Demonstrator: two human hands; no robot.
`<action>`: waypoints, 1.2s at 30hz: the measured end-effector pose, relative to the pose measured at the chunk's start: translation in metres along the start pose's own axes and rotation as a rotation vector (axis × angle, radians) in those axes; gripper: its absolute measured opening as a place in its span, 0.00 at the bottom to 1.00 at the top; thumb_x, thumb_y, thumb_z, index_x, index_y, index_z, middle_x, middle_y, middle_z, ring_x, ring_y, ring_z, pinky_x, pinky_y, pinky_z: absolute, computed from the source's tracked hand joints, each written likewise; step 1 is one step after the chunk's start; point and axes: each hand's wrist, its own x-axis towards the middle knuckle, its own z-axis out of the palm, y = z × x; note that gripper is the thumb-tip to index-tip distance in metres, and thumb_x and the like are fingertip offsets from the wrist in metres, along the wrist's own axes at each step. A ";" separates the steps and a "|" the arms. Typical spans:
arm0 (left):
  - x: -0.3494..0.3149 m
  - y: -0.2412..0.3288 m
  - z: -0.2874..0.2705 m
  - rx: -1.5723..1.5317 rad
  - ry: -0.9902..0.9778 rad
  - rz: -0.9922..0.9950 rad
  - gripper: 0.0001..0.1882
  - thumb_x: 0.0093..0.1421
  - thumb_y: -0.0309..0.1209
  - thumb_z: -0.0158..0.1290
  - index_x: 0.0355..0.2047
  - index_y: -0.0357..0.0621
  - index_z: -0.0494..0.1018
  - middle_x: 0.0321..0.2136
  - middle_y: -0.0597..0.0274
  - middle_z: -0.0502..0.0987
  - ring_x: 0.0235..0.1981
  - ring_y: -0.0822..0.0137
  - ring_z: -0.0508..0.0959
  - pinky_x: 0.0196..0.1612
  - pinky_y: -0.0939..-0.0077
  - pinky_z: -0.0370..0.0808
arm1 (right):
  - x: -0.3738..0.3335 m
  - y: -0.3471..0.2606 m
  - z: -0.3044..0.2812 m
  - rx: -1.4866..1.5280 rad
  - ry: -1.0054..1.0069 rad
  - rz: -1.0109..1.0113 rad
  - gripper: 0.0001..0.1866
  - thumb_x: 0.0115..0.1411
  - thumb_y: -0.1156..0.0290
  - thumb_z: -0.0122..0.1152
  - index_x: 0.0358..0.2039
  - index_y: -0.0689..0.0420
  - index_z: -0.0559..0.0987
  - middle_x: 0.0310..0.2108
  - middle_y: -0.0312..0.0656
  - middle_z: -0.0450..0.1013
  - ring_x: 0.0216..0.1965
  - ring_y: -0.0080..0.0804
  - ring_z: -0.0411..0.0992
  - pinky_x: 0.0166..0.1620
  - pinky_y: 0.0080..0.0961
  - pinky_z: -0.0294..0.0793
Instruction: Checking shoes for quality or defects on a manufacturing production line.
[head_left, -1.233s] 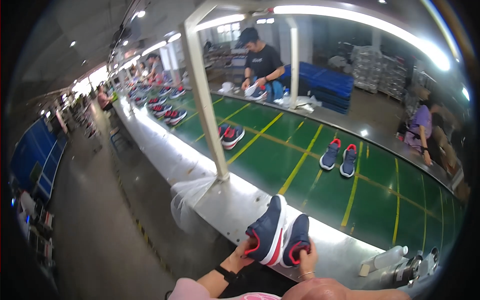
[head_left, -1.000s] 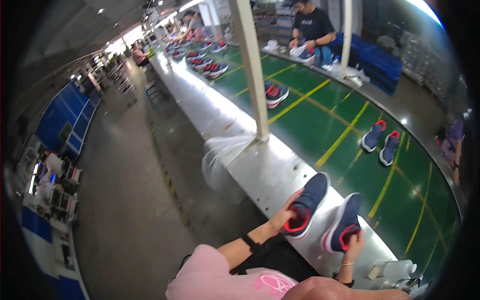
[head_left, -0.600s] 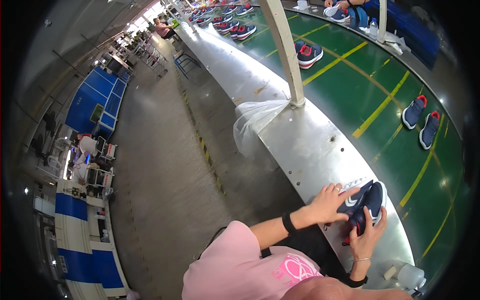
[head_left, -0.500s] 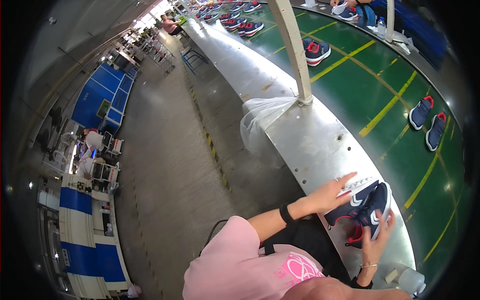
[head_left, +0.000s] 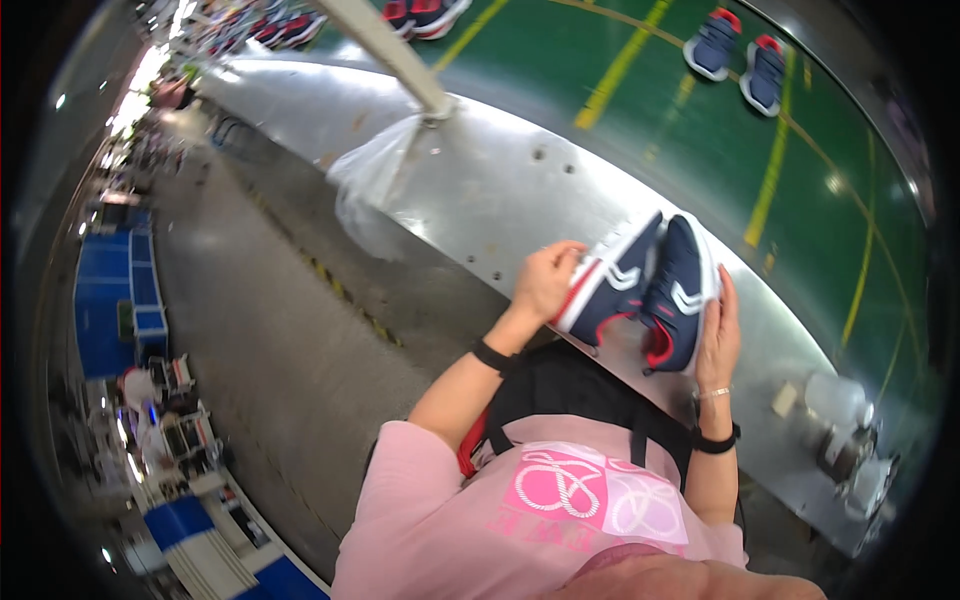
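Note:
Two navy sneakers with red linings, white chevrons and white soles lie side by side on their inner sides at the metal ledge's near edge. My left hand point(head_left: 548, 283) is closed with curled fingers on the red-and-white sole of the left sneaker point(head_left: 618, 280), near its heel. Along the outer white sole of the right sneaker point(head_left: 678, 295), my right hand point(head_left: 718, 335) grips with its fingers pointing toward the toe. The toes point away from me, and the heel openings face me. Part of my right thumb is hidden by the sneaker.
A green conveyor belt point(head_left: 690, 150) with yellow lines runs beyond the metal ledge point(head_left: 500, 170), carrying another sneaker pair point(head_left: 738, 60). A pale post point(head_left: 390, 55) rises from the ledge beside a clear plastic bag point(head_left: 370, 190). Clear bottles point(head_left: 838, 400) stand at right.
My left hand has gone from spread fingers over the left sneaker's toe to a grip near its heel. The sneakers have turned with their toes pointing farther away. The whole view has shifted.

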 end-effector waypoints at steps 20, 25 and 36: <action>0.000 0.014 -0.002 0.010 0.018 -0.029 0.15 0.65 0.31 0.47 0.40 0.34 0.79 0.25 0.63 0.79 0.27 0.76 0.74 0.32 0.79 0.70 | 0.002 0.005 -0.005 0.304 -0.042 0.129 0.25 0.73 0.55 0.41 0.60 0.57 0.72 0.57 0.49 0.71 0.58 0.36 0.69 0.61 0.26 0.63; 0.000 0.011 -0.001 -0.023 0.020 -0.025 0.15 0.65 0.31 0.46 0.41 0.33 0.79 0.25 0.63 0.79 0.28 0.76 0.74 0.33 0.79 0.70 | 0.001 0.002 -0.007 0.325 -0.039 0.164 0.25 0.73 0.54 0.41 0.59 0.59 0.72 0.55 0.46 0.73 0.55 0.32 0.69 0.60 0.25 0.64; 0.003 0.003 -0.001 -0.086 0.013 -0.037 0.14 0.66 0.30 0.47 0.41 0.32 0.79 0.28 0.64 0.79 0.30 0.76 0.73 0.36 0.81 0.70 | 0.001 0.018 -0.004 0.499 -0.046 0.254 0.22 0.74 0.58 0.43 0.57 0.59 0.75 0.52 0.46 0.74 0.54 0.31 0.69 0.58 0.24 0.66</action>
